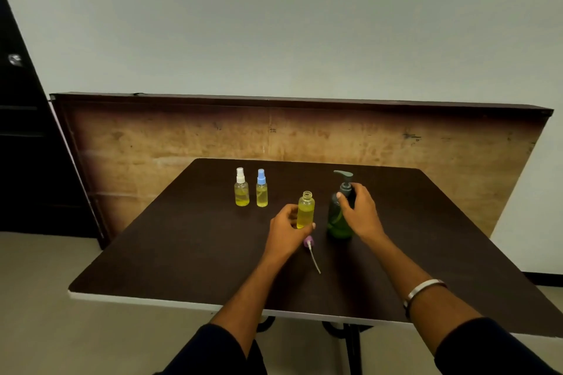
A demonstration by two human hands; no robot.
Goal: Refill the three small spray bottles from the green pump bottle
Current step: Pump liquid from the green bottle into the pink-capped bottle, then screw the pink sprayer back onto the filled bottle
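Observation:
An uncapped small bottle point(305, 209) of yellow liquid stands mid-table, and my left hand point(286, 228) grips its lower body. Its purple spray cap point(309, 243) with a thin dip tube lies on the table just in front of it. To the right stands the green pump bottle point(336, 222) with a dark pump head; my right hand point(359, 211) wraps around its neck and shoulder. Two capped spray bottles stand farther back on the left: one with a white cap point(241, 189) and one with a blue cap point(262, 189), both holding yellow liquid.
The dark brown table point(182, 246) has a white front edge. A worn wooden board point(213, 137) leans against the wall behind it. A dark cabinet point(21, 146) stands at the left.

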